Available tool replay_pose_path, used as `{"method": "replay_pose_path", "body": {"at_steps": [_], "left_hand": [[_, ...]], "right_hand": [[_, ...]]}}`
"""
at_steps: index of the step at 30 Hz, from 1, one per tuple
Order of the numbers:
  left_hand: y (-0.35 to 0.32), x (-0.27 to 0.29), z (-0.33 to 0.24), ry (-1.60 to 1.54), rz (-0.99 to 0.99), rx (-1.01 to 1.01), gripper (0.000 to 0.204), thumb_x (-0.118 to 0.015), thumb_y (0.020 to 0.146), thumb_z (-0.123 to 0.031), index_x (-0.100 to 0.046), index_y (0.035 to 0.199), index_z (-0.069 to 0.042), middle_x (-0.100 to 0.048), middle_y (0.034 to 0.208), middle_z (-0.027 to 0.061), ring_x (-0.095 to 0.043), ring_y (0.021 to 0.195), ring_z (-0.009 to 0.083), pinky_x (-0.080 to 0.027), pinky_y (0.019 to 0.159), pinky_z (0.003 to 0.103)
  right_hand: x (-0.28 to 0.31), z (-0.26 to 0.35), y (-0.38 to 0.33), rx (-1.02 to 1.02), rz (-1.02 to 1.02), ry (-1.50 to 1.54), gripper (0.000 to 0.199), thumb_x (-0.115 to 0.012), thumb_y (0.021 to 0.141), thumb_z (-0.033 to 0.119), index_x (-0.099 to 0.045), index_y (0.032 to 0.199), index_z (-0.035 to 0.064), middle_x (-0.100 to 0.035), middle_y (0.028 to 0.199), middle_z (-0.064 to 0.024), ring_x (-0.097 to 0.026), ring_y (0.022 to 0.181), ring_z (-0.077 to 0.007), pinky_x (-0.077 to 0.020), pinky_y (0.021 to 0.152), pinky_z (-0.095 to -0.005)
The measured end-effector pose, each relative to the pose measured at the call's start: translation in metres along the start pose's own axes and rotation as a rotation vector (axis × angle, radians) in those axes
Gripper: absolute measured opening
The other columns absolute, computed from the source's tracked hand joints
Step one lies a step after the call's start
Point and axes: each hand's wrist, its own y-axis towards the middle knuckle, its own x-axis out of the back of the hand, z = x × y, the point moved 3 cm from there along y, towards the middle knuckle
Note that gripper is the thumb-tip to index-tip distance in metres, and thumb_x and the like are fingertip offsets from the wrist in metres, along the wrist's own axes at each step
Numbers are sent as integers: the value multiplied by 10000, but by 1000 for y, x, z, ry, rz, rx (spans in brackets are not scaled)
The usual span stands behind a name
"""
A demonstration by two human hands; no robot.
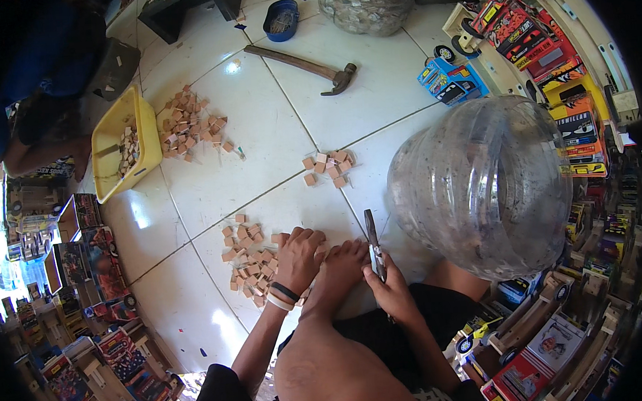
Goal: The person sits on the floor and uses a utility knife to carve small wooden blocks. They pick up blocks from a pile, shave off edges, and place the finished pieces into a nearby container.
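Observation:
My right hand (392, 287) is wrapped round the handles of a pair of pliers (372, 243), whose dark jaws point away from me. My left hand (299, 257), with a black and a white band at the wrist, is curled beside my bare foot (344, 264). Its fingertips bend down out of sight, so whatever they hold is hidden. Left of that hand lies a pile of small wooden blocks (250, 259), some with thin pale strips. A smaller group of blocks (329, 167) sits ahead of my foot, and a larger heap (190, 124) lies farther left.
A yellow tub (126, 145) holding blocks stands at the left, near another person's leg (35, 154). A claw hammer (307, 67) and a blue tray of nails (281, 21) lie ahead. At my right is a big clear plastic container (473, 185). Toy trucks (449, 81) crowd both sides.

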Motion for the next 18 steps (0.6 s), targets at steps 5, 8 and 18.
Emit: {"method": "replay_pose_path", "body": {"at_steps": [5, 8, 18], "left_hand": [[15, 12, -6, -264, -196, 134, 192, -790, 894, -122, -755, 1078, -78, -768, 955, 61, -706, 1034, 216, -484, 912, 392], [24, 14, 1, -952, -144, 453, 172, -726, 1027, -145, -724, 1119, -1, -765, 1031, 78, -715, 1144, 205, -560, 993, 366], [29, 10, -19, -1746, -223, 566, 205, -632, 1073, -127, -611, 1237, -5, -687, 1193, 106, -670, 1293, 392, -560, 1119, 534]], "right_hand": [[4, 18, -1, 2, -8, -19, 308, -637, 1066, 153, -558, 1340, 37, -678, 1026, -81, -661, 949, -183, -537, 912, -361], [4, 31, -5, 12, 27, 42, 275, -618, 1069, 94, -563, 1331, 32, -699, 1096, -73, -672, 1014, -164, -531, 964, -344], [-13, 49, -7, 202, 26, -41, 504, -618, 1053, 102, -438, 1514, 7, -684, 1175, -204, -694, 1151, -338, -534, 1010, -430]]}}
